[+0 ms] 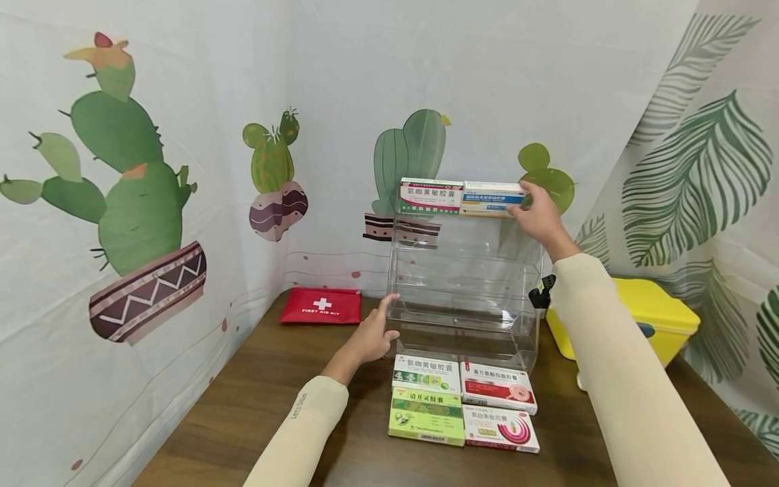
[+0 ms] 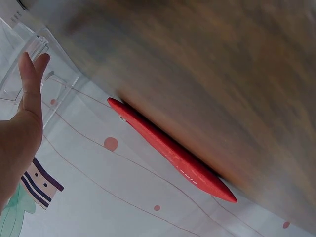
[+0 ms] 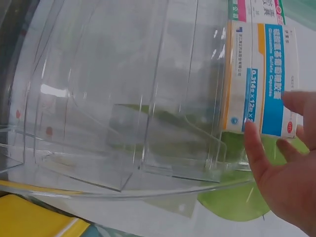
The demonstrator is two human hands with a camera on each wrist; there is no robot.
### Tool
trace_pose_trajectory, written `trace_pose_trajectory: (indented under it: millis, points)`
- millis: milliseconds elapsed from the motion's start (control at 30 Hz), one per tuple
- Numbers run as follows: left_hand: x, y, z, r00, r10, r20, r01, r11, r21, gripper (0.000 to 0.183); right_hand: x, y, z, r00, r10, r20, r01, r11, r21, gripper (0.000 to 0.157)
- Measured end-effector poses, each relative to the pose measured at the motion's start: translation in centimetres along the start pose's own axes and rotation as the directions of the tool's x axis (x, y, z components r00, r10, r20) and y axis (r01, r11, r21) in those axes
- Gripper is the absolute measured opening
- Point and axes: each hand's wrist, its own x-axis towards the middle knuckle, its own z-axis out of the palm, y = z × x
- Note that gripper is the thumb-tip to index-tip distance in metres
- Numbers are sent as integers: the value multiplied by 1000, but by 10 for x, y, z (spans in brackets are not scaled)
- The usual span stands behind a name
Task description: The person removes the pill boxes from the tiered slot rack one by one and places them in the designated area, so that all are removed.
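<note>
My right hand (image 1: 541, 215) pinches the right end of a white, blue and orange medicine box (image 3: 269, 79) on the top tier of a clear acrylic display rack (image 1: 462, 304). The thumb lies against its printed front. Beside it on that tier stands a white, pink and green medicine box (image 1: 429, 197). My left hand (image 1: 369, 337) is at the rack's left side with fingers extended; in the left wrist view they lie against the clear side panel. On the table in front are a white-green box (image 1: 426, 373), a red-white box (image 1: 498, 387), a lime-green box (image 1: 426, 416) and a white-magenta box (image 1: 501, 429).
A red first aid pouch (image 1: 321, 306) lies left of the rack on the wooden table (image 1: 255, 406). To the right, behind my forearm, stands a yellow case (image 1: 660, 314). A black clip-like object (image 1: 541, 292) is at the rack's right edge. Printed curtains hang behind.
</note>
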Motion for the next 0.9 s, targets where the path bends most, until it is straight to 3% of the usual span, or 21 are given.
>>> trace_pose_trajectory:
  millis: [167,600,900]
  points:
    - [0,0,-1,1000,6,-1,-6,1000,-1,80,-2,-1,3,998,-17,58,14,998,65,65]
    - [-1,0,-3,1000,0,0,0,1000,-18,81,1,-5,1,997,57,-50,-51,993,110,55]
    - [1,-2,-3,1000,11,6,-11,1000,-8,81,4,-4,-3,984,60,-169,-60,998,5,37]
